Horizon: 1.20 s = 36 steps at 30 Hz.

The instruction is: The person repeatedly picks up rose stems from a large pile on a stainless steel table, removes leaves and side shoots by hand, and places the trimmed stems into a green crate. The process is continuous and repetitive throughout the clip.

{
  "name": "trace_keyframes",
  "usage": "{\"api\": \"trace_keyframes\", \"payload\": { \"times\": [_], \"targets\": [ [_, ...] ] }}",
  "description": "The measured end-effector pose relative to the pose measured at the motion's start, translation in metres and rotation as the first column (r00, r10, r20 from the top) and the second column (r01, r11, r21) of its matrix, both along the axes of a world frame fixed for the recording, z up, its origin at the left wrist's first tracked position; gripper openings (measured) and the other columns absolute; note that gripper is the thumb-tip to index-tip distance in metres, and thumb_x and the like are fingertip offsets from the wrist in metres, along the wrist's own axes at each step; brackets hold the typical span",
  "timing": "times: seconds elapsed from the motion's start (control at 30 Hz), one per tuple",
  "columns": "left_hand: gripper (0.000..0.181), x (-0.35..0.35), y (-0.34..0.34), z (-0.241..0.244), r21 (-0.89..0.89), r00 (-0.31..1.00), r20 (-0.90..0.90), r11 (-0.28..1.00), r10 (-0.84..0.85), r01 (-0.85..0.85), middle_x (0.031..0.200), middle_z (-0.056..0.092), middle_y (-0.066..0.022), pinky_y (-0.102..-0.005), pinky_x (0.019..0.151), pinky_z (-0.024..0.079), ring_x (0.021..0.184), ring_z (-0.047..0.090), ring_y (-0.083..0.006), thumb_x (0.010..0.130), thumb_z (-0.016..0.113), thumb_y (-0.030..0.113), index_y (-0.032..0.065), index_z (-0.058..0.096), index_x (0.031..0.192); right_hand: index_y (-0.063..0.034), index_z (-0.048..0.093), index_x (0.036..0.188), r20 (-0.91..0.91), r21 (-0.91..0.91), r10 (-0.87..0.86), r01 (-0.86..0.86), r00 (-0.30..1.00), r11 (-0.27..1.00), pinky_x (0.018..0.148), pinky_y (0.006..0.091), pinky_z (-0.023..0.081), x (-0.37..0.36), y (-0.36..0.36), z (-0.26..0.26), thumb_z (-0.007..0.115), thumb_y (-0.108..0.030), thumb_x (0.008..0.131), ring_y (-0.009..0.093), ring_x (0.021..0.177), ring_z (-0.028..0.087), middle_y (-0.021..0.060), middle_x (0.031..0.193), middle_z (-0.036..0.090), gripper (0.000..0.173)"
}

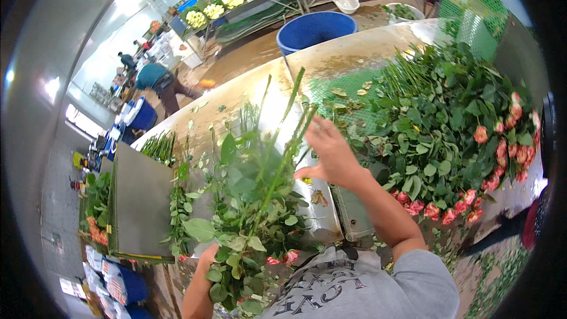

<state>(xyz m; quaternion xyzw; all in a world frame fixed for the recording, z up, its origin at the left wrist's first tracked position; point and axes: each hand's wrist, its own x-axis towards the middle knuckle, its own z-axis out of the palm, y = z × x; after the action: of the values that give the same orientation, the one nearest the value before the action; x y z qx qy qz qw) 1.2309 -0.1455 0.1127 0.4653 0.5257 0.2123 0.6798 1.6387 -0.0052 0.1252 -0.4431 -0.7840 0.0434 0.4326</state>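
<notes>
Leafy rose stems (270,181) slant up before me, cut ends pointing away and pink-red blooms (291,257) low near my shirt. My right hand (325,153) is just right of the upper stems, thumb and fingers apart, with nothing seen in its grasp. The fingertips are close to the stems; whether they touch is unclear. My left hand (211,254) is at the lower left of these stems, mostly hidden behind leaves, so its grip does not show. More rose stems (179,212) lie on the table to the left.
A large pile of pink roses (425,141) covers the table's right side, partly over green mesh (350,93). A grey upright panel (144,204) stands left. Beyond the table (248,88) are a blue bin (316,31) and a bending person (155,79). Leaves litter the floor.
</notes>
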Motion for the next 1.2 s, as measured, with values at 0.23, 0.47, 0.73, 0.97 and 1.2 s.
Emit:
{"api": "trace_keyframes", "payload": {
  "times": [0.23, 0.47, 0.73, 0.97, 1.2],
  "targets": [
    [0.033, -0.026, -0.001, -0.042, 0.047, 0.963, -0.192, 0.978, -0.189, 0.202, 0.110, 0.066, -0.0080, -0.0318, 0.087, 0.049, 0.098, 0.061, -0.0168, 0.086, 0.064, 0.012, -0.0003, 0.061, 0.116, 0.0005, 0.060, 0.103, -0.072, -0.086, 0.103, -0.110, 0.992, 0.990, 0.112, 0.0508, 0.025, -0.005, -0.014, -0.027, 0.076, -0.040, 0.068, 0.033, 0.124, 0.046, 0.0139, 0.111, 0.059, 0.056],
    [0.038, -0.009, -0.025, -0.046, -0.058, 0.992, 0.122, 0.998, -0.004, 0.011, 0.120, 0.059, -0.0192, -0.0460, 0.092, 0.050, 0.105, 0.060, -0.0322, 0.095, 0.046, 0.016, -0.0031, 0.050, 0.128, -0.0087, 0.070, 0.080, -0.379, -0.088, 0.036, -0.075, 0.925, 0.993, 0.106, 0.0470, 0.031, 0.000, -0.018, -0.020, 0.075, 0.000, 0.067, 0.028, 0.123, 0.048, 0.0044, 0.103, 0.069, 0.016],
    [0.043, -0.022, -0.059, -0.061, -0.474, 0.799, 0.373, 0.837, 0.472, -0.274, 0.127, 0.055, -0.0202, -0.0444, 0.090, 0.051, 0.106, 0.061, -0.0330, 0.095, 0.048, 0.011, -0.0034, 0.042, 0.135, -0.0097, 0.072, 0.077, -0.556, -0.043, -0.224, 0.242, 0.800, 0.969, 0.089, 0.0376, 0.046, 0.075, -0.011, 0.001, 0.069, -0.001, 0.072, 0.026, 0.098, 0.062, 0.0064, 0.093, 0.071, 0.011],
    [0.048, -0.021, -0.064, -0.056, -0.334, 0.887, 0.339, 0.922, 0.312, -0.197, 0.128, 0.055, -0.0181, -0.0431, 0.092, 0.050, 0.108, 0.059, -0.0308, 0.091, 0.055, 0.012, -0.0027, 0.042, 0.135, -0.0122, 0.060, 0.122, 0.370, -0.754, 0.374, 0.040, 0.850, 0.655, 0.082, 0.0410, 0.051, 0.080, -0.098, -0.027, 0.074, -0.038, 0.077, 0.030, 0.092, 0.066, 0.0156, 0.101, 0.068, 0.054],
    [0.055, 0.025, -0.047, -0.024, -0.364, 0.889, 0.321, 0.909, 0.327, -0.203, 0.128, 0.055, -0.0160, -0.0417, 0.093, 0.048, 0.110, 0.058, -0.0286, 0.087, 0.063, 0.012, -0.0020, 0.043, 0.136, -0.0102, 0.062, 0.117, -0.379, -0.340, 0.095, -0.234, 0.920, 0.911, 0.065, 0.0330, 0.052, -0.003, -0.092, -0.006, 0.074, -0.030, 0.079, 0.025, 0.075, 0.067, 0.0135, 0.092, 0.068, 0.045]
  ]
}}
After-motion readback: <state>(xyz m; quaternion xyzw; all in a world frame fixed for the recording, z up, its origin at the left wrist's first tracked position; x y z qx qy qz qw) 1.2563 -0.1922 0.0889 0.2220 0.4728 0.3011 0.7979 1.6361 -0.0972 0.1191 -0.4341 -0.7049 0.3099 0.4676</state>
